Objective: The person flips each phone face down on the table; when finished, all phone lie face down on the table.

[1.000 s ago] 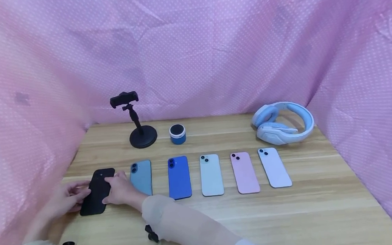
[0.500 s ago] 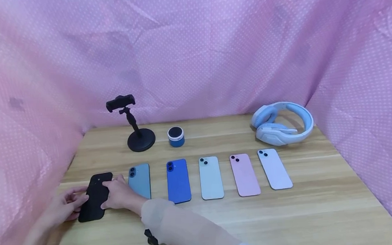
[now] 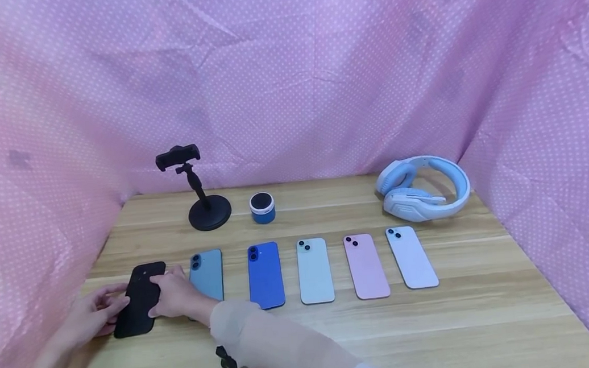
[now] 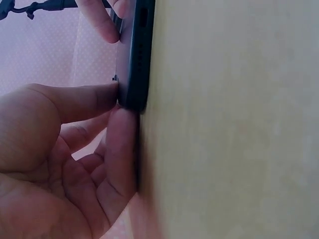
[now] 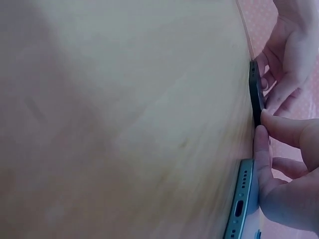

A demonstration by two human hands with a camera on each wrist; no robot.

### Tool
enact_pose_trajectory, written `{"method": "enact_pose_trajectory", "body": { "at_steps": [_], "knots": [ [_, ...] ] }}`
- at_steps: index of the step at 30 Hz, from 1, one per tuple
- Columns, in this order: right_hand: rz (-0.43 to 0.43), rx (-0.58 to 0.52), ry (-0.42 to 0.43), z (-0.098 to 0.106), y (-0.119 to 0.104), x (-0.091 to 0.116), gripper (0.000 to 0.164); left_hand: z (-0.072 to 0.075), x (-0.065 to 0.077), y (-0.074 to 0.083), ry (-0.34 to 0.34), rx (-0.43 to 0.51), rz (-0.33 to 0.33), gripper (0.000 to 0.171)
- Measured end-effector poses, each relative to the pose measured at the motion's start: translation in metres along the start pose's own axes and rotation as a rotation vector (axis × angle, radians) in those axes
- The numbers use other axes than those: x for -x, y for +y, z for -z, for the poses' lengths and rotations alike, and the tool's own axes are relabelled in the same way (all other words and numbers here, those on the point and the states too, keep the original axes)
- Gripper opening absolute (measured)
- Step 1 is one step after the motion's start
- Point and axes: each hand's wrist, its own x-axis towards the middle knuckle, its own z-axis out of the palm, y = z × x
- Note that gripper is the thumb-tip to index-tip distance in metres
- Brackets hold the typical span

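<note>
A black phone [image 3: 138, 309] lies back up at the left end of a row of phones on the wooden table. My left hand [image 3: 89, 317] pinches its left side, the thumb on the back and a finger along the edge, as the left wrist view shows of the phone [image 4: 135, 64]. On the opposite side, my right hand [image 3: 175, 295] grips the right edge between thumb and fingers. Just right of that hand is a grey-blue phone [image 3: 207, 273], partly covered by the hand and wrist; its port end [image 5: 240, 204] appears in the right wrist view.
Farther right lie a blue phone [image 3: 266, 276], a pale green one [image 3: 315, 274], a pink one [image 3: 367, 267] and a white one [image 3: 412, 258]. Behind them stand a black phone stand [image 3: 209, 213], a small blue speaker [image 3: 262, 209] and white-and-blue headphones [image 3: 419, 204]. Pink dotted cloth [image 3: 287, 82] surrounds the table.
The whole scene has shifted slightly down and left in the head view. Both hands stay on the black phone's sides, with little visible movement of their own.
</note>
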Motion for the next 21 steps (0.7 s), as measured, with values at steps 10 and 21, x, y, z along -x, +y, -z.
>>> {"method": "enact_pose_trajectory", "body": {
  "at_steps": [10,21],
  "knots": [
    [0.284,-0.275,-0.069,0.08,0.02,0.007,0.047,0.009,-0.003,0.068,0.2,-0.382,-0.405,0.034],
    [0.517,0.338,0.464,0.262,0.08,0.075,0.046,0.015,0.008,0.199,0.632,-0.564,-0.912,0.042]
  ]
}}
